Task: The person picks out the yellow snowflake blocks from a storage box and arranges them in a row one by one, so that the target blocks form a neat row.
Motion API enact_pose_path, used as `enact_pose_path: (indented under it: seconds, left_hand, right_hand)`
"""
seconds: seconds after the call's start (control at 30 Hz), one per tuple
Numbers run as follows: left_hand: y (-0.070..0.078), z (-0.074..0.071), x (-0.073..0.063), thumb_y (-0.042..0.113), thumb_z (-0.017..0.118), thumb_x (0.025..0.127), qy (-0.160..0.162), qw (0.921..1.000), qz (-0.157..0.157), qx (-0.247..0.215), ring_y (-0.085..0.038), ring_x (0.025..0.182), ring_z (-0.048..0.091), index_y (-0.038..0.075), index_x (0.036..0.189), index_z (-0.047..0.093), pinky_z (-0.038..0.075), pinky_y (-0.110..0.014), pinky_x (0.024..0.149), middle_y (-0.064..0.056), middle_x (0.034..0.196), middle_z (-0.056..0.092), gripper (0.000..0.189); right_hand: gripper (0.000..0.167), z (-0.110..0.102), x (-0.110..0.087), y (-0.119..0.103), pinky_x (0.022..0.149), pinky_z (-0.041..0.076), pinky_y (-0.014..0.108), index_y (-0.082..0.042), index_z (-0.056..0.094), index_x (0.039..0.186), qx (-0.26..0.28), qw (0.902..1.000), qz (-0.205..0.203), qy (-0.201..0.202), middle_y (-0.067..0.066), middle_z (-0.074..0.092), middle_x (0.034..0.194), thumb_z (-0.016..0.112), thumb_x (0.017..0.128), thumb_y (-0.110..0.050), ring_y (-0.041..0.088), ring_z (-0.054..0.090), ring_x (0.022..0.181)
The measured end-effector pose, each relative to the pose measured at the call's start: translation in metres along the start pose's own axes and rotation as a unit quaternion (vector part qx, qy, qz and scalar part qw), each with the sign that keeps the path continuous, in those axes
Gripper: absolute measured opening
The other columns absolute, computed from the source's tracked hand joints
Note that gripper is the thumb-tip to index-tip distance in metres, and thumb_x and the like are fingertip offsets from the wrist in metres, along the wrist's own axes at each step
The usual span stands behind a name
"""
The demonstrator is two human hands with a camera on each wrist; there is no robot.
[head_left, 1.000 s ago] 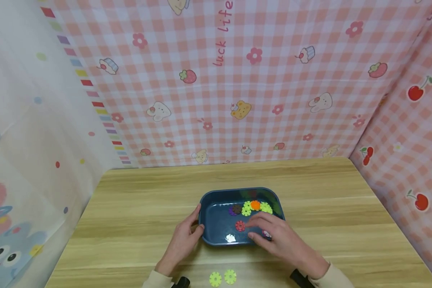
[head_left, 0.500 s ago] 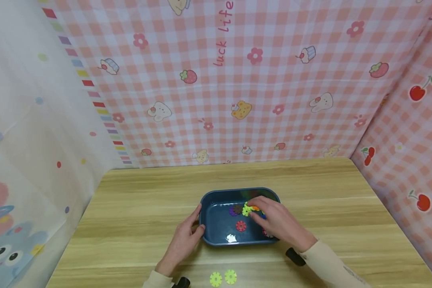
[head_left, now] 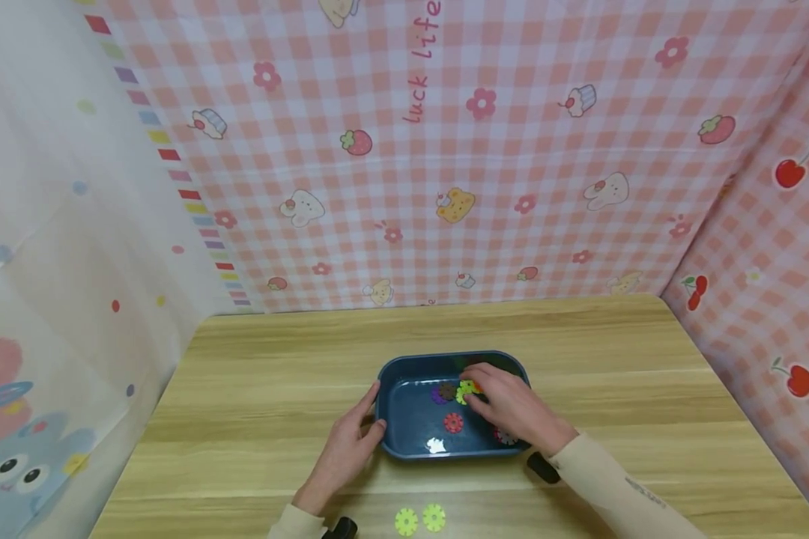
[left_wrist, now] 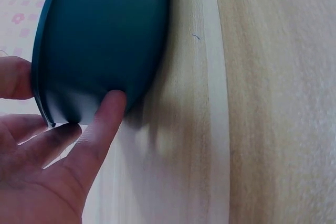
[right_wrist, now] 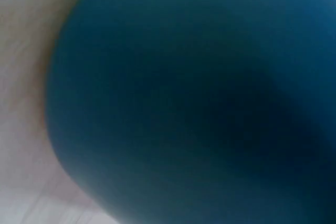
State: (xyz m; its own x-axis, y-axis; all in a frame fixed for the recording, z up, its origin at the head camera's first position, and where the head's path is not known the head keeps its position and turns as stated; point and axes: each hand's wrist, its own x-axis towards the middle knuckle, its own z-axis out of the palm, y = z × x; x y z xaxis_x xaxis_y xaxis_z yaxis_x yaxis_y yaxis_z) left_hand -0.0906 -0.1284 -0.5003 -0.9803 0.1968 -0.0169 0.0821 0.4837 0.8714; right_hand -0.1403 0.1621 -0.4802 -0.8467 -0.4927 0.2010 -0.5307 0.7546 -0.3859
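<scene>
A dark blue tray (head_left: 411,449) lies on the table. My left hand (head_left: 344,445) holds its left end; in the left wrist view the thumb (left_wrist: 113,100) presses the outer wall and a finger meets the rim. Inside the tray, my right hand (head_left: 512,404) reaches over yellow-green toothed discs (head_left: 463,395), thumb and forefinger apart above them. An orange disc (head_left: 476,387) is partly covered by that hand. Left of these lie a brown disc (head_left: 448,392) and a purple disc (head_left: 437,394). Nearer the front is a red disc (head_left: 453,423). The right wrist view shows only blurred tray wall (right_wrist: 157,103).
Two yellow-green discs (head_left: 434,517) lie side by side on the wooden table (head_left: 276,374) in front of the tray. Another pinkish disc (head_left: 505,436) sits in the tray's front right corner, below my right hand. A checked cloth (head_left: 404,247) hangs behind the table.
My right hand has moved from beside the red disc back to the yellow-green and orange discs, covering several of them. My left hand stays at the tray's left end.
</scene>
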Motion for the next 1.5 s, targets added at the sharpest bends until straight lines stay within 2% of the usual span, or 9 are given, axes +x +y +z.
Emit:
enact_pose_path:
  seconds: [0.2, 0.37, 0.63, 0.8, 0.9, 1.0, 1.17, 1.37, 1.5]
  left_hand:
    - [0.000, -0.001, 0.001, 0.009, 0.055, 0.104, -0.002, 1.0000, 0.007, -0.005, -0.040, 0.129, 0.060, 0.008, 0.162, 0.033, 0.056, -0.042, 0.098, -0.021, 0.162, 0.037, 0.062]
    - [-0.002, -0.001, 0.001, 0.008, 0.055, 0.104, -0.005, 0.9999, 0.014, -0.007, -0.041, 0.130, 0.059, 0.006, 0.162, 0.033, 0.056, -0.040, 0.097, -0.021, 0.162, 0.036, 0.062]
    - [-0.001, -0.002, 0.000, 0.009, 0.055, 0.104, 0.000, 0.9999, 0.011, -0.006, -0.040, 0.133, 0.056, 0.006, 0.162, 0.033, 0.052, -0.045, 0.102, -0.020, 0.163, 0.037, 0.062]
    - [-0.001, -0.002, 0.000, 0.009, 0.055, 0.104, 0.002, 0.9999, 0.010, -0.005, -0.039, 0.133, 0.057, 0.006, 0.162, 0.034, 0.052, -0.045, 0.103, -0.019, 0.162, 0.038, 0.062]
    - [-0.001, -0.002, 0.000, 0.008, 0.055, 0.104, 0.002, 0.9999, 0.011, -0.004, -0.039, 0.133, 0.057, 0.006, 0.161, 0.034, 0.053, -0.044, 0.102, -0.019, 0.162, 0.038, 0.061]
    - [-0.001, -0.002, -0.001, 0.008, 0.055, 0.104, 0.001, 0.9999, 0.012, -0.003, -0.040, 0.133, 0.057, 0.005, 0.161, 0.034, 0.053, -0.045, 0.102, -0.020, 0.161, 0.039, 0.061]
    - [0.000, -0.001, 0.000, 0.008, 0.055, 0.104, 0.003, 0.9999, 0.014, -0.003, -0.040, 0.133, 0.057, 0.005, 0.161, 0.034, 0.052, -0.045, 0.102, -0.020, 0.161, 0.039, 0.061]
    - [0.000, -0.001, 0.000, 0.008, 0.055, 0.104, 0.004, 0.9999, 0.013, -0.004, -0.040, 0.133, 0.056, 0.004, 0.161, 0.034, 0.051, -0.046, 0.103, -0.020, 0.161, 0.039, 0.060]
    - [0.000, -0.001, 0.000, 0.008, 0.055, 0.104, 0.004, 0.9999, 0.012, -0.004, -0.040, 0.135, 0.055, 0.004, 0.161, 0.034, 0.051, -0.046, 0.104, -0.021, 0.162, 0.038, 0.061]
  right_hand:
    - [0.036, 0.003, 0.004, 0.001, 0.098, 0.056, 0.049, 0.001, 0.068, 0.127, 0.015, 0.9983, 0.037, -0.042, 0.018, 0.065, 0.132, 0.074, 0.097, -0.017, 0.031, 0.066, 0.117]
    - [0.037, 0.007, 0.005, 0.001, 0.100, 0.055, 0.049, 0.002, 0.066, 0.128, 0.025, 0.9971, 0.045, -0.056, 0.018, 0.064, 0.132, 0.074, 0.097, -0.016, 0.031, 0.064, 0.119]
    - [0.038, 0.007, -0.001, -0.009, 0.101, 0.054, 0.052, -0.001, 0.067, 0.129, 0.058, 0.9942, 0.041, -0.081, 0.015, 0.065, 0.131, 0.076, 0.095, -0.014, 0.030, 0.064, 0.118]
    - [0.035, 0.005, -0.003, -0.013, 0.092, 0.058, 0.044, -0.002, 0.069, 0.127, 0.077, 0.9924, 0.016, -0.094, 0.012, 0.069, 0.123, 0.075, 0.095, -0.013, 0.021, 0.065, 0.102]
    - [0.032, 0.002, -0.003, -0.011, 0.086, 0.060, 0.040, -0.003, 0.070, 0.126, 0.106, 0.9901, 0.014, -0.091, 0.011, 0.070, 0.119, 0.075, 0.095, -0.011, 0.019, 0.067, 0.096]
    - [0.031, 0.000, 0.000, -0.006, 0.083, 0.061, 0.038, -0.002, 0.071, 0.123, 0.124, 0.9899, 0.015, -0.066, 0.010, 0.071, 0.117, 0.076, 0.093, -0.007, 0.021, 0.070, 0.096]
    - [0.030, 0.001, 0.007, 0.004, 0.086, 0.060, 0.042, -0.003, 0.073, 0.121, 0.106, 0.9935, 0.020, -0.035, 0.009, 0.072, 0.116, 0.077, 0.092, -0.006, 0.024, 0.069, 0.101]
    - [0.030, 0.004, 0.016, 0.010, 0.098, 0.056, 0.050, -0.004, 0.073, 0.122, 0.091, 0.9933, 0.042, -0.058, 0.010, 0.071, 0.121, 0.078, 0.092, -0.008, 0.027, 0.067, 0.112]
    - [0.030, 0.005, 0.020, 0.011, 0.100, 0.054, 0.050, -0.005, 0.073, 0.122, 0.086, 0.9924, 0.047, -0.073, 0.010, 0.071, 0.123, 0.077, 0.093, -0.008, 0.027, 0.066, 0.115]
